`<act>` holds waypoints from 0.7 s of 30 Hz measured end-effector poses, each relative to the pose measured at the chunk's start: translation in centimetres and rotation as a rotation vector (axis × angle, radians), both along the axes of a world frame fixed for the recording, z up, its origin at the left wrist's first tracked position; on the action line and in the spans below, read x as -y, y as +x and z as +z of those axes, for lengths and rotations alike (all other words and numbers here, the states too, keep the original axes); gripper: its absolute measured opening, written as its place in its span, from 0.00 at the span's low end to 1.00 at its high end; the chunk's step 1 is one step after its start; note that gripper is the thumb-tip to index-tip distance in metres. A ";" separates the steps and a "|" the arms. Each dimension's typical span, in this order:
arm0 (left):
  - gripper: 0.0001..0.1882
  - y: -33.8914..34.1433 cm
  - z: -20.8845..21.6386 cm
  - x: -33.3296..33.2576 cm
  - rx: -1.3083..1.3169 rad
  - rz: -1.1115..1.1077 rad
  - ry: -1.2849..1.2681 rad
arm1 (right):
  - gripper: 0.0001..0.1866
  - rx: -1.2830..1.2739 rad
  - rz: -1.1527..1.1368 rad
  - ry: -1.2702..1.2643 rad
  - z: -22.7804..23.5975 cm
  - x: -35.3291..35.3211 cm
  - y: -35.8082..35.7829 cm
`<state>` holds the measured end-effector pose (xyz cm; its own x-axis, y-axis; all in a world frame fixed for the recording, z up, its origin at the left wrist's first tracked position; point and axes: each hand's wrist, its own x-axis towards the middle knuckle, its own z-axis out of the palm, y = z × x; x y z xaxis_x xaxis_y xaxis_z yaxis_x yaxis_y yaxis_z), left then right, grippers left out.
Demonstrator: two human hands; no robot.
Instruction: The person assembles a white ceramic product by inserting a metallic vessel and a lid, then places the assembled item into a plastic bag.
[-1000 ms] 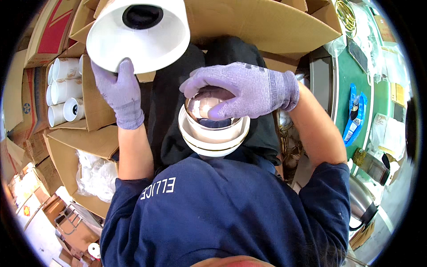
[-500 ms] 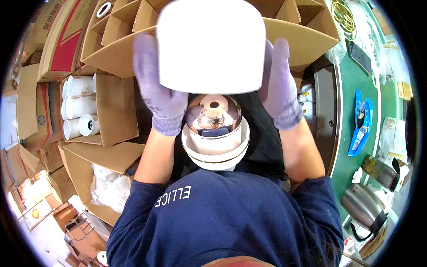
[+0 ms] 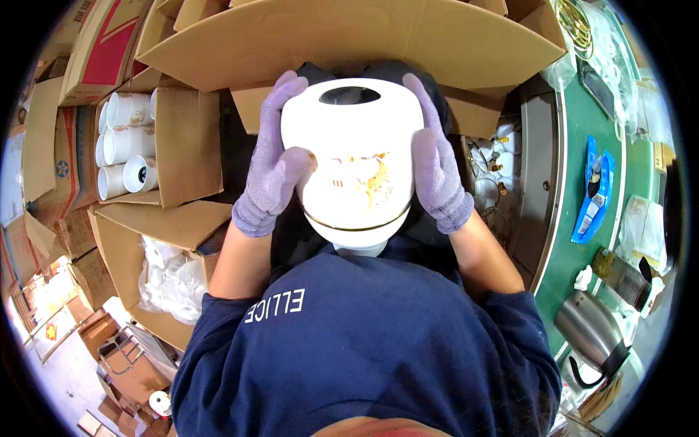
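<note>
A glossy white rounded shell (image 3: 342, 135) is between my hands, in front of my chest. It has a dark oval opening (image 3: 351, 95) at the top and a brownish-gold pattern on the side toward me. Below it, a white base (image 3: 362, 237) with a thin gold line shows. My left hand (image 3: 271, 164), in a lavender knit glove, presses the shell's left side, thumb on its front. My right hand (image 3: 437, 164), gloved alike, holds the right side, fingers pointing up along it. The shell hides whatever is inside.
A large divided cardboard box (image 3: 349, 40) stands just beyond. To the left, white cups (image 3: 129, 146) fill one carton, and clear plastic bags (image 3: 175, 284) lie in another. On the right, a green table (image 3: 568, 197) bears a blue packet (image 3: 593, 193) and a steel kettle (image 3: 591, 328).
Both hands have brought the white shell down and toward me, over the mirrored dome, which is now hidden. The shell's patterned side and dark opening have come into sight.
</note>
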<state>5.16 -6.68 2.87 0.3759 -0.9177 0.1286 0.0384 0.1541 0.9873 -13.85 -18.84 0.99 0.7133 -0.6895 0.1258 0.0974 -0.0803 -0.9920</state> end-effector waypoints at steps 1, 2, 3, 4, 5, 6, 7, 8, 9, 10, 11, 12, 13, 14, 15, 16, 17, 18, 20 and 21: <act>0.52 0.0 -0.1 -0.1 -0.011 -0.014 -0.006 | 0.45 -0.016 -0.026 -0.014 0.1 -0.4 0.0; 0.51 0.1 -0.1 -0.1 -0.021 -0.029 -0.011 | 0.45 -0.032 -0.054 -0.027 0.1 -0.8 0.0; 0.51 -0.1 -0.2 -0.1 -0.031 -0.039 -0.018 | 0.45 -0.050 -0.059 -0.073 0.2 -1.0 -0.1; 0.50 -0.2 -0.4 -0.1 -0.025 -0.013 -0.046 | 0.46 -0.068 -0.066 -0.124 0.3 -1.0 -0.1; 0.50 -0.3 -0.3 -0.1 -0.039 -0.008 -0.050 | 0.46 -0.085 -0.059 -0.208 0.6 -0.8 -0.2; 0.49 -0.6 -0.1 -0.2 -0.048 -0.009 -0.052 | 0.46 -0.046 0.046 -0.219 0.8 -0.1 -0.8; 0.49 -0.9 0.2 0.0 -0.057 -0.018 -0.056 | 0.46 -0.010 0.146 -0.228 1.1 0.7 -1.6; 0.48 -1.4 0.9 -0.3 -0.006 -0.008 -0.028 | 0.45 0.084 0.342 -0.170 1.3 2.4 -3.3; 0.48 -1.9 1.7 0.0 0.047 -0.025 -0.029 | 0.43 0.103 0.219 -0.148 1.3 2.0 -3.8; 0.45 -1.3 1.5 0.6 0.122 -0.094 -0.041 | 0.40 0.113 0.104 -0.120 1.0 1.7 -4.0; 0.44 -2.0 2.1 0.8 0.013 -0.091 0.014 | 0.38 0.121 0.007 -0.090 0.4 1.8 -3.6; 0.46 -2.6 4.3 0.8 -0.078 -0.123 0.028 | 0.36 -0.097 -0.011 -0.496 2.9 3.3 -2.8; 0.46 -2.7 4.3 0.5 0.007 -0.023 0.038 | 0.34 0.009 0.047 -0.573 2.6 4.1 -1.1; 0.43 -2.0 3.6 0.0 0.094 -0.038 0.006 | 0.27 0.120 0.124 -0.440 1.9 3.7 1.0; 0.39 -1.5 2.9 0.1 0.190 -0.045 -0.016 | 0.20 0.182 0.201 -0.192 0.6 3.3 1.4; 0.37 -1.2 3.1 0.1 0.444 -0.024 0.119 | 0.18 0.257 0.151 0.021 -1.0 2.8 1.6; 0.34 -2.3 3.3 -0.1 0.636 0.041 0.173 | 0.16 0.345 0.127 0.244 -2.3 2.7 1.6; 0.34 -3.9 3.9 0.2 0.748 0.041 0.176 | 0.17 0.329 0.140 0.291 -2.8 3.2 0.9; 0.34 -4.1 3.4 1.1 0.896 0.052 0.129 | 0.18 0.380 0.110 0.281 -3.9 3.7 0.7; 0.35 -3.2 2.5 1.6 0.587 -0.008 0.092 | 0.18 0.322 0.062 0.194 -4.1 3.3 1.1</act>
<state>1.92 -8.30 5.37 0.2595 -0.9373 0.2328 -0.5171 0.0687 0.8532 -12.79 -22.19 -3.12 0.6992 -0.6795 0.2220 0.4057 0.1215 -0.9059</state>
